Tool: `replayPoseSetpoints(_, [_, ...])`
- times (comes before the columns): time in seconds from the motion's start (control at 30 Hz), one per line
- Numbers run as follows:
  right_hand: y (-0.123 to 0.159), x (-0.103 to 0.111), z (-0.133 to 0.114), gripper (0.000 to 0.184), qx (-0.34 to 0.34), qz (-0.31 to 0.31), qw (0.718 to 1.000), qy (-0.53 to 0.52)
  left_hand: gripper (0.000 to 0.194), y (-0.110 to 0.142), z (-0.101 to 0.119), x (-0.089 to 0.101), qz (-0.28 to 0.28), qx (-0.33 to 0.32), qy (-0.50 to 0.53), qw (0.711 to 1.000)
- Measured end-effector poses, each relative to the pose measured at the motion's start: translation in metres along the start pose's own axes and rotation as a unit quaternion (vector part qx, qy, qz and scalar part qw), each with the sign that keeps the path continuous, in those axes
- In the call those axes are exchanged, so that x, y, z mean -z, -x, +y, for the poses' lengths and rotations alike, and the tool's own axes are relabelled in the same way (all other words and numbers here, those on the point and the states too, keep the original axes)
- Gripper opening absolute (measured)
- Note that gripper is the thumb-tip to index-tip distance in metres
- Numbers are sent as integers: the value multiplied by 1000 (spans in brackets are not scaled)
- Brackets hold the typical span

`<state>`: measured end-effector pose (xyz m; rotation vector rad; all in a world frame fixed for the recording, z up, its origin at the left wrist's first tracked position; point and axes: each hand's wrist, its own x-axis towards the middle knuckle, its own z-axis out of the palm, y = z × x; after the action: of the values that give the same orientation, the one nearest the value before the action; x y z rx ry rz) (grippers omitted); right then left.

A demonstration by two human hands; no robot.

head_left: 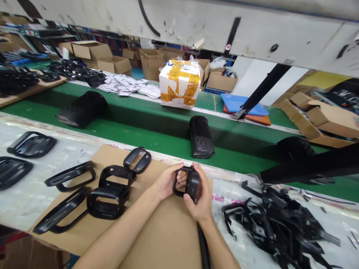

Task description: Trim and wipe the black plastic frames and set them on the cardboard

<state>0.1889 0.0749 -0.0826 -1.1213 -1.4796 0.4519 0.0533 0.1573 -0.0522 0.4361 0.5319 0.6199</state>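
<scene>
We held black moulded-plastic rectangular frame (193, 185) above brown cardboard sheet (165, 239), left hand (166, 182) and right hand (198, 201) both closed on it; wide swing could snag tangled-looking black parts pile (269, 224) at right.

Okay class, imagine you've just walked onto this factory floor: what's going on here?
A person holds a black plastic frame in both hands, the left hand and the right hand, above a cardboard sheet. More black frames lie on the sheet, and a loose heap of black parts sits to its right. A black perforated housing lies on the green conveyor belt beyond.
</scene>
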Motion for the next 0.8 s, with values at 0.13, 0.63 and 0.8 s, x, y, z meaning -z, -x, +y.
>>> replayPoseSetpoints(0.13, [3,1,4,74,-18,36,999,-4,53,1,1,0,17,-76,-154,985])
replayPoseSetpoints(0.63, [-14,17,-37,93,-1,-30,987,158,36,11,-5,18,125,-161,-535,820])
replayPoseSetpoints(0.8, [28,24,-44,66,-172,8,974,149,8,1,-7,40,185,-181,-321,911])
